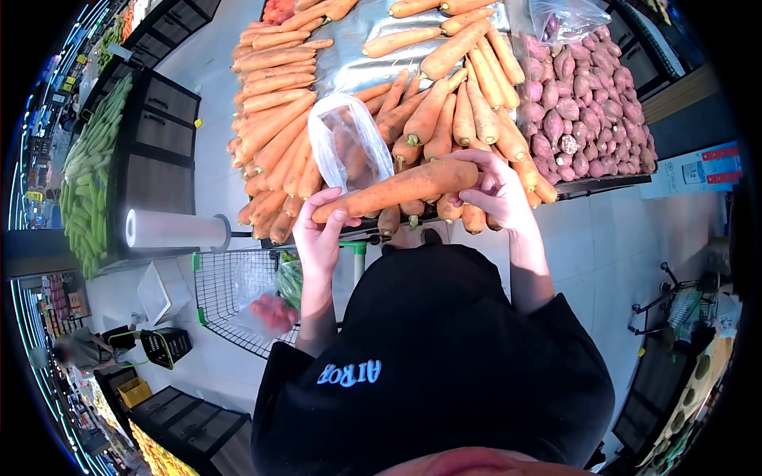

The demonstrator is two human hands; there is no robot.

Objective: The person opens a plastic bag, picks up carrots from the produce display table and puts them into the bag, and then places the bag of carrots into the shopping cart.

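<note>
A large orange carrot [397, 189] with dark smudges is held crosswise between my two hands. My left hand [324, 226] pinches its narrower end. My right hand [492, 186] has its fingers closed round the thicker end. Just beyond the carrot, a clear plastic bag [349, 131] lies on the heaped carrots [274, 103], and carrots show through it. More loose carrots [468, 111] lie on the display beside my right hand, some with green stem ends toward me.
Purple sweet potatoes [583, 111] fill the right of the stand, a plastic bag [567, 17] on top. A roll of bags [175, 230] juts out at left. Below it stands a shopping cart [230, 297] with bagged produce. A person [83, 349] with a black basket [167, 347] is at far left.
</note>
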